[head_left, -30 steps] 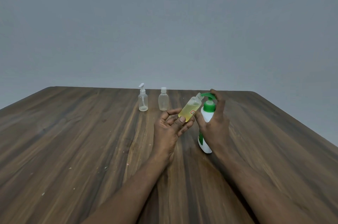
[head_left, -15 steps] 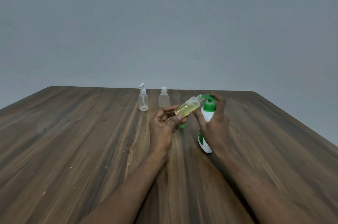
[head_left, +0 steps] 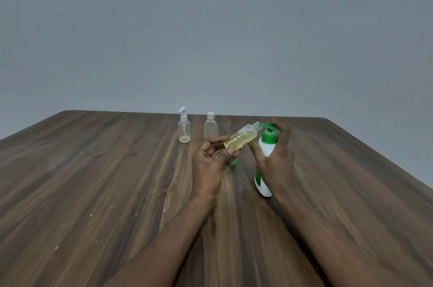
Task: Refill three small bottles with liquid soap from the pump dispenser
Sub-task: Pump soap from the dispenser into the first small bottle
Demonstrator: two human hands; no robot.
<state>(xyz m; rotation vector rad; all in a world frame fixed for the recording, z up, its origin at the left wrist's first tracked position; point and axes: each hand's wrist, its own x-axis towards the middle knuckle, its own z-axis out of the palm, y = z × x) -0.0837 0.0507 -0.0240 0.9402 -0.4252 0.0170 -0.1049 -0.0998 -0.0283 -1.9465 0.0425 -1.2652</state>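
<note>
Small bottle (head_left: pixel 241 139) (part full), pinched in left hand (head_left: pixel 209 164) above the worktop (head_left: pixel 112 193), has tilted flatter, mouth at the dispenser (head_left: pixel 266 147) spout; right hand (head_left: pixel 277 162) grips the dispenser, finger on pump; filling judged ongoing

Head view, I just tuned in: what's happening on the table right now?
A person is mid-refill. The left hand holds a small bottle, uncapped and tilted, partly full of yellowish liquid, its mouth at the green spout of the pump dispenser. The right hand grips the pump dispenser, fingers over its pump head. A pump-top bottle and a flip-cap bottle stand capped at the far side of the table, looking almost empty.
</note>
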